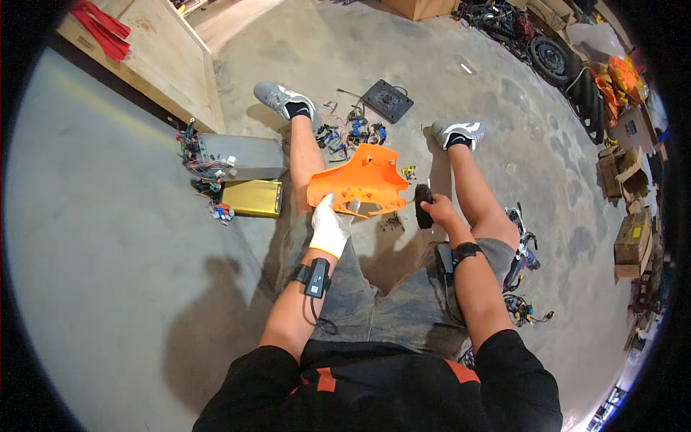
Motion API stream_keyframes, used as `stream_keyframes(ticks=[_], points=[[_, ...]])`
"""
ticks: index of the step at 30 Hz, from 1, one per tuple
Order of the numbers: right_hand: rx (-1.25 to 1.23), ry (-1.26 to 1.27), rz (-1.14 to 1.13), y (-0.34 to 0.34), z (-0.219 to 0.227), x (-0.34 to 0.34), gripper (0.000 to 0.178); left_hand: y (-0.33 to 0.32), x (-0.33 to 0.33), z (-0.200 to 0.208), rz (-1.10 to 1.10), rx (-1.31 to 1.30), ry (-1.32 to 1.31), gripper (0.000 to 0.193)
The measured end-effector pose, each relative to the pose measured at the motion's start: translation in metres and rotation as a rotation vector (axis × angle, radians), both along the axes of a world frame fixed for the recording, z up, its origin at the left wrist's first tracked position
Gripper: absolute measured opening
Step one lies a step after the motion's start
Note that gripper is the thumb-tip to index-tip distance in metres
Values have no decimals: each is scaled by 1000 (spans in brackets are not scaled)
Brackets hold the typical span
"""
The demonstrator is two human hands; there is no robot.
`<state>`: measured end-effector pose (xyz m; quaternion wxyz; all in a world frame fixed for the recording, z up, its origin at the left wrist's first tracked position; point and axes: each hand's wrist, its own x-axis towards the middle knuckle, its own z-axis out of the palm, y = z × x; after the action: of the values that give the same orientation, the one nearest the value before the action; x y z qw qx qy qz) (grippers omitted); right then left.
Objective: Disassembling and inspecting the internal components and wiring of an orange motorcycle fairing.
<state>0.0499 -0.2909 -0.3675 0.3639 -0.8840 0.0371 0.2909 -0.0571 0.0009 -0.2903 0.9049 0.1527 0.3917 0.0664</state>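
While seated: wire clutter point(349, 133) beyond panel point(363, 180)

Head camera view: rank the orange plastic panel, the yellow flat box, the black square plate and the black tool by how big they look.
1. Orange plastic panel, held by the white-gloved left hand.
2. Yellow flat box.
3. Black square plate, close to the box; it lies farther away, so this order is unsure.
4. Black tool in the bare right hand.

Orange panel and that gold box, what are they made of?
The orange panel, held by the gloved left hand, looks like moulded plastic: even colour, curved shape, cut-out slots. The gold box looks like metal, perhaps coated, going by its shiny flat top.
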Motion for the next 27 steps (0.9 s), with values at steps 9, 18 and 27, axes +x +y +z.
stream_keyframes(ticks=[9, 18, 27], points=[[-500, -24, 264, -1, 11, 9, 30, 3, 11, -10, -49, 149, 31, 39], [-714, 34, 255, -6, -35, 7, 23, 4, 16, -18, -54, 141, 22, 36], [-671, -34, 356, 3, -71, 2, 22, 8, 20, -19, -85, 151, -1, 33]])
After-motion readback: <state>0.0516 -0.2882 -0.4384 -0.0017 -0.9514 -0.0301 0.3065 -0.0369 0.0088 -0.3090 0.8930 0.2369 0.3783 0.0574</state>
